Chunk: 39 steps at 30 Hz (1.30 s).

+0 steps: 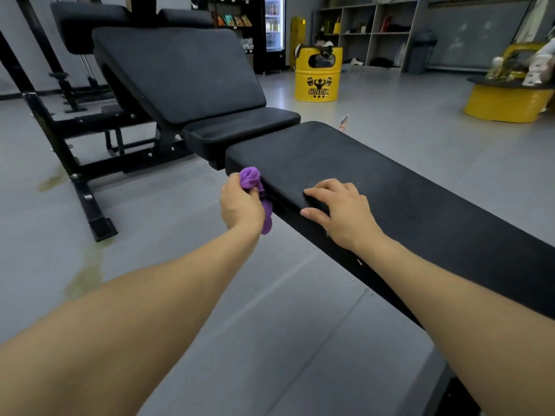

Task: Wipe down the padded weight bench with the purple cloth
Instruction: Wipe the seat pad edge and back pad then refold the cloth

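Seen from the head camera, a person is leaning over a long, flat, black padded weight bench (pixel 390 187) in a gym, both bare forearms reaching forward.

The left hand (pixel 240 205) is gripping a bunched purple cloth (pixel 250 178), fingers curled round it; the cloth is pressing against the bench's near side edge, close to its far end, with a tail of cloth hanging below the hand. The right hand (pixel 339 211) is resting on the bench just beside the cloth, holding nothing: fingers lying loosely bent over the top, thumb against the side face.

The step under way is probably wiping the side edge. To do it well, the person would likely need to spread the cloth flatter so more of it is meeting the padding, run it along the whole edge, and keep the right hand bracing the bench while shifting it clear of the cloth's path. The broad top surface is probably wanting long overlapping strokes as well.

Beyond the bench's far end, a second bench with a raised backrest (pixel 180 70) and small seat pad (pixel 240 130) is standing almost touching it, crowding access to that end. Well beyond the bench, a yellow drum (pixel 318 85) is standing on the grey floor (pixel 270 325), with shelving (pixel 369 34) and a drinks fridge (pixel 273 25) behind.
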Tool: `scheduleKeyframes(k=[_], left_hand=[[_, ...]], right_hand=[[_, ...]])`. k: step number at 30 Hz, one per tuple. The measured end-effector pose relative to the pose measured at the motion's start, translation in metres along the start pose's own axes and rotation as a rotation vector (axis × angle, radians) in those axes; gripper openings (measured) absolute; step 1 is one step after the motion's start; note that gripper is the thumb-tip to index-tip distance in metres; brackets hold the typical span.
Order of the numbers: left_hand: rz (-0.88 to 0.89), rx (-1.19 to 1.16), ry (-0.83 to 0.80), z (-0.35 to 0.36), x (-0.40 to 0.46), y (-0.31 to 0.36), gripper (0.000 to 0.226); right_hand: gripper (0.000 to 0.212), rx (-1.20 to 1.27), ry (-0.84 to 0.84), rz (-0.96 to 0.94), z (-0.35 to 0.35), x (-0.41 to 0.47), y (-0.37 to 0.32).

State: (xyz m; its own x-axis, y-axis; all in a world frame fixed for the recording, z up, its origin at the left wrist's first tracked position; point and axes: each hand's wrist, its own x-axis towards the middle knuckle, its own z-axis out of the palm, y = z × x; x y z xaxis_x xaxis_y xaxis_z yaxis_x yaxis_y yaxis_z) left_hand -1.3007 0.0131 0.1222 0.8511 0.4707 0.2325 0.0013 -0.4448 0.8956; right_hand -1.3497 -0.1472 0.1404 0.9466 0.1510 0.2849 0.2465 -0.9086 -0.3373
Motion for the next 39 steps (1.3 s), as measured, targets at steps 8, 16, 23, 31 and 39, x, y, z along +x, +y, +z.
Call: scheduleKeyframes(k=[8,16,23,31,39], left_hand=[[0.069,-0.144,-0.135,0.008,-0.059,-0.004,0.015],[-0.064,-0.114,-0.030,0.018,-0.075,0.007,0.016],[-0.035,-0.185,-0.161,0.013,-0.113,0.014,0.023],[-0.099,-0.075,-0.073,0.011,-0.087,0.031,0.014],[-0.019,-0.175,-0.172,0.013,-0.130,0.022,0.026]], right_hand=[[0.044,-0.066,-0.069,0.067,-0.028,-0.023,-0.001],[0.037,-0.070,-0.144,0.181,-0.050,-0.074,0.022],[0.032,-0.059,-0.143,0.221,-0.058,-0.084,0.024],[0.033,-0.096,-0.111,0.207,-0.050,-0.086,0.026],[0.033,-0.115,-0.107,0.211,-0.049,-0.089,0.023]])
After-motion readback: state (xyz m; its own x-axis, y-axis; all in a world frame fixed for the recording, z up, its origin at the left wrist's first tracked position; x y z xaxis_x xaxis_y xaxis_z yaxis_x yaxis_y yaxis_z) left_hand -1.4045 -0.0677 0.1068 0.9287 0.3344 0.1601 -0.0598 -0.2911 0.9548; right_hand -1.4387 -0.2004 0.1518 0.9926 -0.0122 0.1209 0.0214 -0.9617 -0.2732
